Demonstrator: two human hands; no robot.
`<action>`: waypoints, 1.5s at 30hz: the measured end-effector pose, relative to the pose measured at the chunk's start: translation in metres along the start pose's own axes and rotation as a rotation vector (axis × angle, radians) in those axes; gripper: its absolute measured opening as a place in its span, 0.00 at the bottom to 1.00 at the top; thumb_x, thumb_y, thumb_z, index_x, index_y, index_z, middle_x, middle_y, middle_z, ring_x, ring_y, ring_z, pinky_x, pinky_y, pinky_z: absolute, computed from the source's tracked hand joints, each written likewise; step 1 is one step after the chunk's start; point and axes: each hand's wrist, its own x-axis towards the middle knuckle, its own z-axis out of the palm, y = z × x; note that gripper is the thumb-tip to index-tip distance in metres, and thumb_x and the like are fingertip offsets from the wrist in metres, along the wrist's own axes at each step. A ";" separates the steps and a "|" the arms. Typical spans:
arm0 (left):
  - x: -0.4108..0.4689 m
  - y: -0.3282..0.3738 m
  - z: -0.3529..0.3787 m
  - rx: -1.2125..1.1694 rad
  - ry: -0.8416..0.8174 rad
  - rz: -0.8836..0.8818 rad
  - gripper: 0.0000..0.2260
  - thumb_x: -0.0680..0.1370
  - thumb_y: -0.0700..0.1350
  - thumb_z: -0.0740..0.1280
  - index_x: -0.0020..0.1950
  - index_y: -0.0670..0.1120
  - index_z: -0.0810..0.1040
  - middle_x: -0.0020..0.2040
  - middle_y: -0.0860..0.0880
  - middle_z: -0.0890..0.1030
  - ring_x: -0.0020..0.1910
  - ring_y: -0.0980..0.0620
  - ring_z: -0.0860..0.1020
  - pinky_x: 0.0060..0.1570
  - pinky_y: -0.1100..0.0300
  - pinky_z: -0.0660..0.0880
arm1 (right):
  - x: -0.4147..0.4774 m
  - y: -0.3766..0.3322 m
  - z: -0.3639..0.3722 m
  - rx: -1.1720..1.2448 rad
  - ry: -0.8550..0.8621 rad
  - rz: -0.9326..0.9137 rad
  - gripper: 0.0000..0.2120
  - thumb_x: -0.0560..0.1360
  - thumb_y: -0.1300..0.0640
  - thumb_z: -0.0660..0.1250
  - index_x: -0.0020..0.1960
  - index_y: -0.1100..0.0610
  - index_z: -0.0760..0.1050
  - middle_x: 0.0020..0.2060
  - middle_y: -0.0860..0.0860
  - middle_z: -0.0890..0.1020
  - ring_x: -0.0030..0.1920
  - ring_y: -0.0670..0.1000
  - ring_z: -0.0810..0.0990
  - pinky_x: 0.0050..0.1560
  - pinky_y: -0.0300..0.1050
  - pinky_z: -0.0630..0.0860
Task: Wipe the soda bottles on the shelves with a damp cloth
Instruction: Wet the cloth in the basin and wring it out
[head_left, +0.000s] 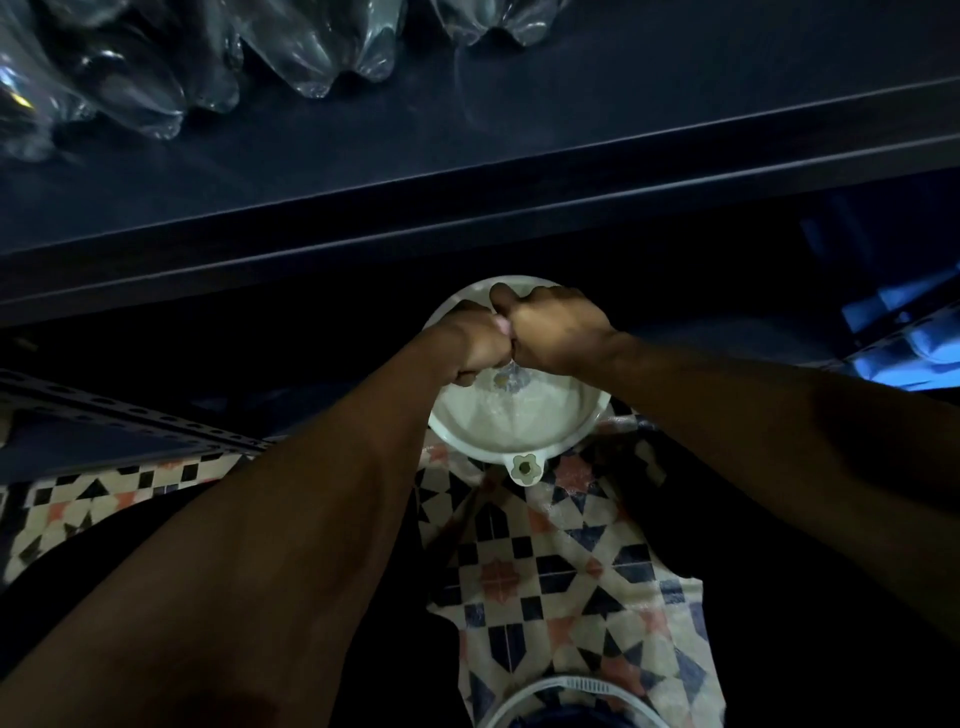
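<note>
Both my hands meet in fists over a white basin (545, 441) standing on the tiled floor. My left hand (470, 345) and my right hand (558, 332) press knuckle to knuckle and grip a small cloth (505, 326) between them; only a pale sliver of it shows. Water trickles from the fists into the basin. Clear soda bottles (156, 78) stand in a row at the back left of the dark shelf (467, 156) above.
A second group of bottles (493, 21) sits at the shelf's top middle. A slotted metal shelf rail (130, 421) runs at the left below. Blue packages (904, 332) lie at the right. A white ring-shaped rim (545, 691) shows near the bottom edge.
</note>
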 end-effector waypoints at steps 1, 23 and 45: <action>0.000 0.000 0.000 0.021 -0.002 0.005 0.10 0.79 0.34 0.64 0.42 0.47 0.76 0.36 0.45 0.70 0.29 0.50 0.66 0.30 0.59 0.64 | 0.000 -0.001 0.000 0.009 0.002 0.003 0.23 0.81 0.45 0.63 0.71 0.56 0.66 0.56 0.60 0.82 0.55 0.62 0.82 0.45 0.48 0.70; -0.021 -0.032 0.004 -0.458 0.131 0.097 0.11 0.79 0.47 0.75 0.60 0.51 0.79 0.50 0.53 0.86 0.44 0.56 0.85 0.38 0.62 0.76 | -0.020 0.002 0.023 0.260 0.027 0.231 0.35 0.74 0.40 0.73 0.73 0.56 0.65 0.61 0.59 0.82 0.62 0.63 0.79 0.58 0.54 0.75; -0.123 -0.029 0.004 -0.701 0.380 0.375 0.14 0.74 0.50 0.81 0.48 0.46 0.79 0.47 0.50 0.85 0.47 0.54 0.83 0.55 0.53 0.81 | -0.110 -0.074 -0.068 0.997 0.335 0.279 0.14 0.75 0.52 0.74 0.59 0.48 0.76 0.46 0.45 0.84 0.42 0.42 0.84 0.41 0.43 0.83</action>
